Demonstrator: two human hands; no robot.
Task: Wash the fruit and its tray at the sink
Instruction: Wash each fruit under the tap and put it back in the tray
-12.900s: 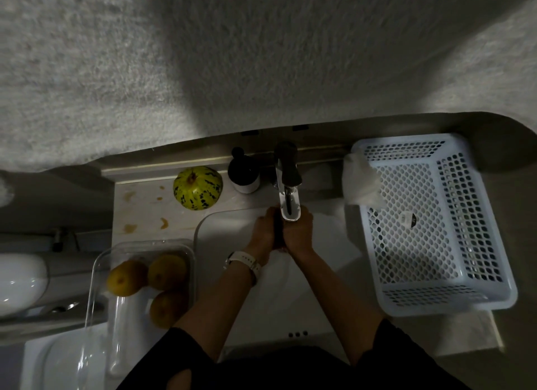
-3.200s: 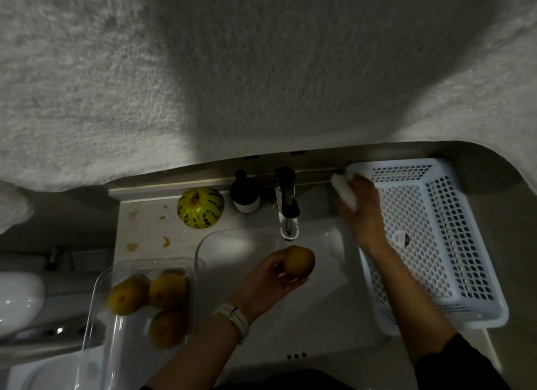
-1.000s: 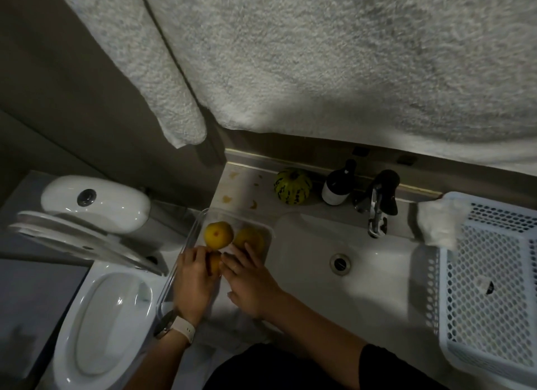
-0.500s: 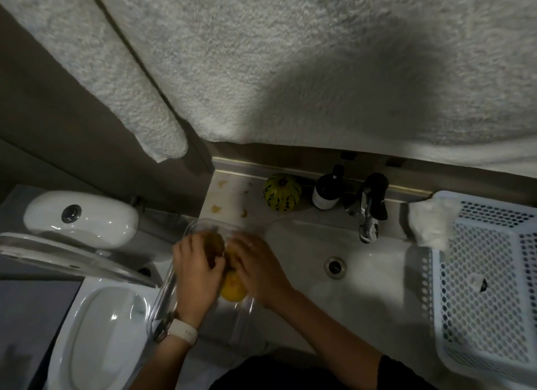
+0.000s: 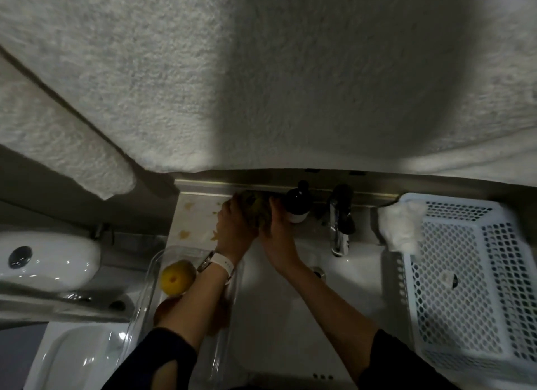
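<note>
Dim bathroom light falls on a white sink (image 5: 290,325) set in a pale counter (image 5: 194,215), seen from the head camera with thick towels (image 5: 261,70) hanging across the upper half of the view. At the back left of the counter, against the wall ledge, both hands meet around a green striped melon (image 5: 257,208): the left hand (image 5: 235,227) cups its left side with fingers curled over the top, and the right hand (image 5: 277,232) wraps its right side, so the fruit sits between the two palms and is largely hidden by them. Whether it is lifted or resting on the counter cannot be told. A white watch (image 5: 219,263) sits on the left wrist. Just right of the melon stands a dark bottle (image 5: 297,205), touching or nearly touching the right hand's fingers, and beyond it the chrome tap (image 5: 338,232) points down into the basin. Under the left forearm lies the clear tray (image 5: 148,279), on the counter's left edge, holding a yellow fruit (image 5: 175,277) and further darker fruit partly covered by the arm. A white perforated basket (image 5: 476,288) stands right of the sink with a crumpled cloth (image 5: 399,225) over its near corner. A toilet (image 5: 46,261) sits to the left.
</note>
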